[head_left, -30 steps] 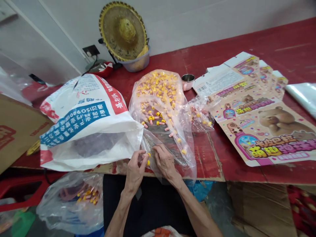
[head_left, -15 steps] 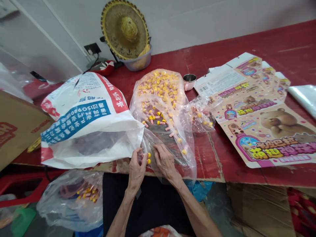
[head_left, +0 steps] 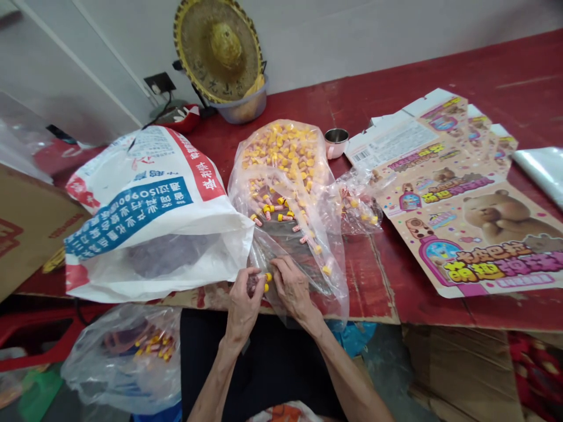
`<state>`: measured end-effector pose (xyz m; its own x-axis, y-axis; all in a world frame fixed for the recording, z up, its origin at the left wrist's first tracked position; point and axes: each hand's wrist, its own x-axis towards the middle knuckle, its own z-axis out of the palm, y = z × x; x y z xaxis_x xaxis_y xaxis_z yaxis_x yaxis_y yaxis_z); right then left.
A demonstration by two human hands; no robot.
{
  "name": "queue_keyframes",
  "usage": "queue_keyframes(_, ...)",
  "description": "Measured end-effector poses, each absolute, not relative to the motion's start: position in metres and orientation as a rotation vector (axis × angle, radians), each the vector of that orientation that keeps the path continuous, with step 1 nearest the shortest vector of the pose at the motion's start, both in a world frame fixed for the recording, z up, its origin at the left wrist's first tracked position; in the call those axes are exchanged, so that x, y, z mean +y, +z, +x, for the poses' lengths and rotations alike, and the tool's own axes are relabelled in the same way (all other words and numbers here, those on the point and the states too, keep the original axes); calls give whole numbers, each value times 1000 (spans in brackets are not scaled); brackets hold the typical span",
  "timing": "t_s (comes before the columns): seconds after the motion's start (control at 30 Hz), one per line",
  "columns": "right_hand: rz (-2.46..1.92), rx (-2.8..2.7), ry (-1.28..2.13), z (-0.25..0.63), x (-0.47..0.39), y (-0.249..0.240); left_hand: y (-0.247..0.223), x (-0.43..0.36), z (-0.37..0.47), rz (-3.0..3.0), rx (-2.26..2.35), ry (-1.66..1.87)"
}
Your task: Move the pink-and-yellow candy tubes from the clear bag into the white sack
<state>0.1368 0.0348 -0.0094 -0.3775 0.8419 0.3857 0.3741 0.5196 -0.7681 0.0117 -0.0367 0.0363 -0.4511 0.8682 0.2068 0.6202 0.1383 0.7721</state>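
Note:
My left hand (head_left: 243,302) is closed around small yellow-capped bottles (head_left: 267,277), with two caps sticking out beside the thumb. Close by on the right, my right hand (head_left: 294,290) lies over the front of a clear plastic bag (head_left: 336,296), its fingers curled together. What those fingers pinch, if anything, is hidden. Behind both hands, the bag bulges with a heap of pink bottles with yellow caps (head_left: 285,149). Several of them are strewn toward the bag's mouth. Left of my left hand, a white printed sack (head_left: 220,234) lies with its mouth facing me, dark contents inside.
Flat printed cartons (head_left: 492,234) are stacked on the red table (head_left: 373,281) at right. A pink metal cup (head_left: 336,145) and a smaller clear bag (head_left: 360,208) stand nearby. A straw hat (head_left: 220,50) leans over a tub (head_left: 246,111). Another clear bag (head_left: 123,369) hangs low left.
My left hand has shifted slightly, and the caps at its thumb now sit nearer my right hand's fingertips. The whole view has moved a little.

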Motion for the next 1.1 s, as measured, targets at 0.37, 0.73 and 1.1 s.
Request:
queue_keyframes(0.37, -997, -1970, 743, 135, 35, -12, 34, -38, 12, 1696, 2151, 1135)
queue_keyframes(0.73, -1006, -1981, 773, 136, 35, -10, 36, -40, 15, 1760, 2187, 1035)
queue_keyframes(1.1, -1003, -1980, 751, 137, 34, -8, 33, -39, 8, 1619, 2130, 1126)
